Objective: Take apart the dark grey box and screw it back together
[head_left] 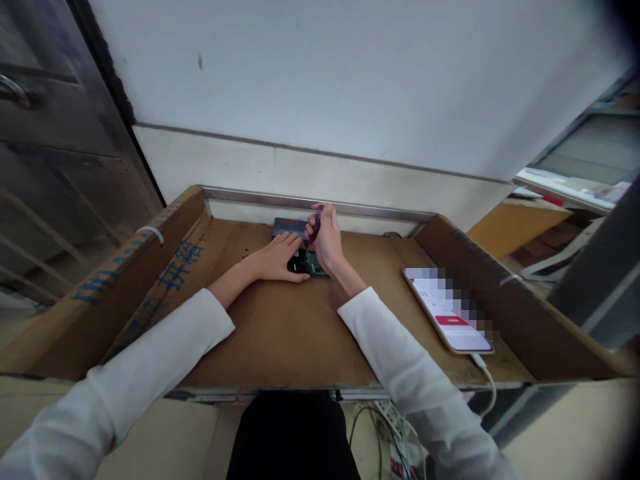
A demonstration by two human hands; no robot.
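A small green circuit board with a black part at its left lies on the cardboard. My left hand is closed around the left side of this piece, steadying it with thumb and fingers. In my right hand is a screwdriver with a dark red and purple handle, held nearly upright. Its thin shaft points down at the board, where the tip meets the area between the black part and the green board. A dark flat box sits just behind my left fingers, partly covered by them.
Raised cardboard walls edge the work surface left and right. A phone with a white cable lies at the right. Tiny dark bits lie left of my hands. A metal door stands at far left.
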